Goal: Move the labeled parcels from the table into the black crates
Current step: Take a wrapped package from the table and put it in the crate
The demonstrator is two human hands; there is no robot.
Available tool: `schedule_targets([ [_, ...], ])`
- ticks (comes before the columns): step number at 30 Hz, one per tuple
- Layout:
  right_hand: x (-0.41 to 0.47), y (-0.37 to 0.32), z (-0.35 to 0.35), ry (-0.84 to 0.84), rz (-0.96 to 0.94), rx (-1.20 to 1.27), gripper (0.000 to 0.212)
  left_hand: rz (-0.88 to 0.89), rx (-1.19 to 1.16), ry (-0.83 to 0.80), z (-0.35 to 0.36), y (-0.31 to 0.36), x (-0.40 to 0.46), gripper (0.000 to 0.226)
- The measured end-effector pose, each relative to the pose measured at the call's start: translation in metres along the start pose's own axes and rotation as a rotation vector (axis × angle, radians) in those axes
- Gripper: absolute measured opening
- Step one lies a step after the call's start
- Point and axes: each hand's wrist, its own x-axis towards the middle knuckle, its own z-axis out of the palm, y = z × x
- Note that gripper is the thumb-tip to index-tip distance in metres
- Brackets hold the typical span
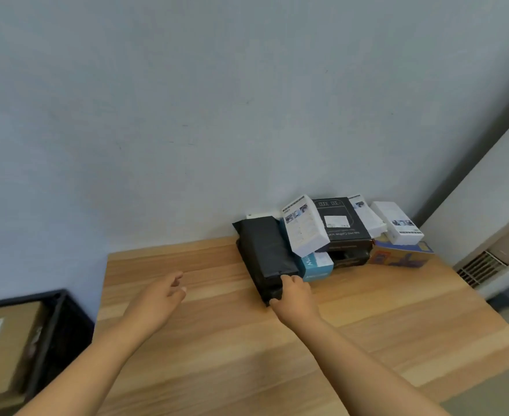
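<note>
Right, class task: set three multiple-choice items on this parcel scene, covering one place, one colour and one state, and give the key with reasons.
1. Where is the black crate?
A. left of the table
B. on the table
C. right of the parcels

2. What colour is the bag that the right hand grips?
A. white
B. black
C. blue

3. What is the left hand doing?
A. holding a box
B. pressing the bag
C. hovering open, holding nothing

Key: 1 A, the crate sits beyond the table's left edge; 2 B, the gripped bag is black; 3 C, its fingers are relaxed above bare wood.
</note>
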Motion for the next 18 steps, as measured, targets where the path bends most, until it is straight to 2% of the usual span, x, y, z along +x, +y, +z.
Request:
schedule_targets([
  [6, 0.064, 0.015, -0.004, -0.035, -0.109, -0.130, 0.066, -0.108, 0.023, 0.058, 0.039, 0.030, 0.013, 0.045],
  [11, 0.097, 0.021, 0.004, -0.013, -0.308, -0.333, 0.077, -0.167, -0.030, 0.093, 0.068, 0.048, 0.017, 0.044],
  [18, 0.123, 0.017, 0.017, -0.046, -0.365, -0.402, 0.086, -0.235, -0.047, 0.131, 0.085, 0.059, 0.011, 0.043],
])
